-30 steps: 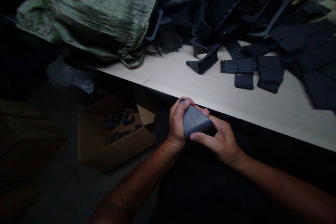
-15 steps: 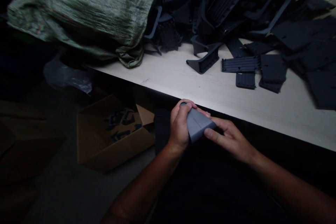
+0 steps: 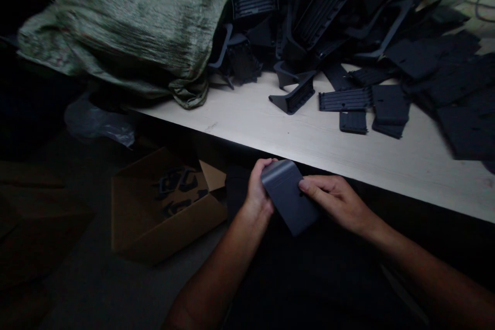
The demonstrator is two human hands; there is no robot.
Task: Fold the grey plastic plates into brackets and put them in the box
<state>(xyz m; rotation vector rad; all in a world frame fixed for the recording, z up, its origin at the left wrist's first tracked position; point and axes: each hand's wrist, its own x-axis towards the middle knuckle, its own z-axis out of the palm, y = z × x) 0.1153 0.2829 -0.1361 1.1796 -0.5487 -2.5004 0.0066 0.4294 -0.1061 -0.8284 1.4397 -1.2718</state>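
Observation:
Between my hands, just off the table's front edge, is a dark grey plastic part (image 3: 290,198) with a broad flat face and a rounded upper edge. My left hand (image 3: 260,185) grips it from the left; most of those fingers are hidden behind it. My right hand (image 3: 336,198) pinches its right side, the thumb lying on the flat face. Beyond them on the table (image 3: 247,118) lies an angled black plastic bracket (image 3: 296,95). Several flat ribbed black plates (image 3: 344,99) lie right of the bracket.
A green woven sack (image 3: 139,26) rests on the table's left end. Black plastic parts (image 3: 317,10) are heaped at the back, more flat plates (image 3: 464,129) at right. Below left, an open cardboard box (image 3: 154,232) holds several black pieces. A clear plastic bag (image 3: 96,118) hangs under the sack.
The grey part has been turned in my hands, so its broad flat face now shows instead of its tapered side. My right thumb has moved onto that face. The view has shifted slightly.

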